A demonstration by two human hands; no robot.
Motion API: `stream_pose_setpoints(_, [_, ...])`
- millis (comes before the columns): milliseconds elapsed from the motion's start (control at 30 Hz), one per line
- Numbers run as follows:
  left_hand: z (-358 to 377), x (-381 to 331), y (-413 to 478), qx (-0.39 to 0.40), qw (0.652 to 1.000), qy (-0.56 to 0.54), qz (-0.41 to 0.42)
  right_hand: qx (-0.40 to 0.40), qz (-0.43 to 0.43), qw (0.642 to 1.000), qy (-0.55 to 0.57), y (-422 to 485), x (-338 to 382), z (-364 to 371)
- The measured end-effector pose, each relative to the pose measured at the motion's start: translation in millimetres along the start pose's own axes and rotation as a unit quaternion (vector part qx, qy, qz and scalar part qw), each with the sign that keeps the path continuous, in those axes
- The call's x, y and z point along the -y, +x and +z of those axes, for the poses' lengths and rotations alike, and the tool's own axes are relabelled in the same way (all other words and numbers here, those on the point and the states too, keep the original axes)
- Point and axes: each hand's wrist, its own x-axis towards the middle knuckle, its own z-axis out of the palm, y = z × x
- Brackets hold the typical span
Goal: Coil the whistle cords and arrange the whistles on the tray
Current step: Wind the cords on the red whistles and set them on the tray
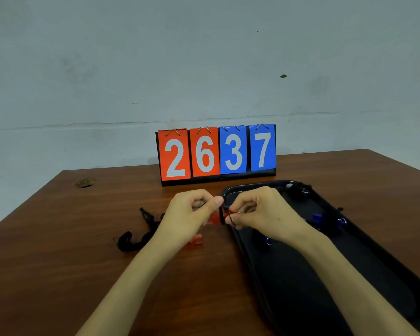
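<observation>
My left hand (192,212) grips a red whistle (216,217) just above the table, at the black tray's left rim (238,236). My right hand (257,209) pinches the whistle's black cord (231,219) beside it. A second red whistle (196,239) lies on the table under my left wrist, with a loose black cord (136,238) trailing to its left. Blue whistles (317,218) with metal rings and dark cords sit in the tray behind my right hand; part of them is hidden by my right forearm.
A flip scoreboard (216,154) reading 2637 stands at the back of the brown table (83,263). A round cable hole (85,183) sits at the far left. The tray reaches to the lower right corner of the view.
</observation>
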Motion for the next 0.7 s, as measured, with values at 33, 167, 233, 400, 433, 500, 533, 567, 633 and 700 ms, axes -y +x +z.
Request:
stream_pose_setpoints(33, [-1,1,1,0.014,1.000,-0.012,-0.009,0.024,0.003,1.000,0.017,-1,1,-1])
stream_pose_setpoints(167, [-7,0,2,0.069,0.997,-0.023,-0.041,0.099,0.004,0.993,0.068,-3,4,0])
stream_pose_setpoints(233, [-9,-1,1,0.095,0.994,-0.031,-0.054,0.131,-0.002,0.987,0.089,-3,6,0])
stream_pose_setpoints(400, [-13,-1,0,0.129,0.984,-0.081,-0.090,0.148,-0.020,0.975,0.161,-5,12,-5])
stream_pose_setpoints(433, [-14,-1,0,0.136,0.981,-0.106,-0.093,0.144,-0.024,0.973,0.179,-6,13,-6])
stream_pose_setpoints(500, [-13,-1,-2,0.148,0.971,-0.157,-0.099,0.132,-0.028,0.967,0.218,-7,15,-9])
stream_pose_setpoints(533, [-11,0,-3,0.149,0.968,-0.175,-0.101,0.122,-0.028,0.964,0.236,-7,16,-9])
stream_pose_setpoints(567, [-8,1,-2,0.149,0.965,-0.188,-0.105,0.111,-0.027,0.961,0.252,-8,17,-9])
stream_pose_setpoints(633, [-1,3,-2,0.141,0.959,-0.213,-0.126,0.092,-0.024,0.954,0.286,-9,19,-9])
stream_pose_setpoints(700, [4,3,-3,0.135,0.951,-0.242,-0.136,0.070,-0.017,0.945,0.320,-9,19,-8])
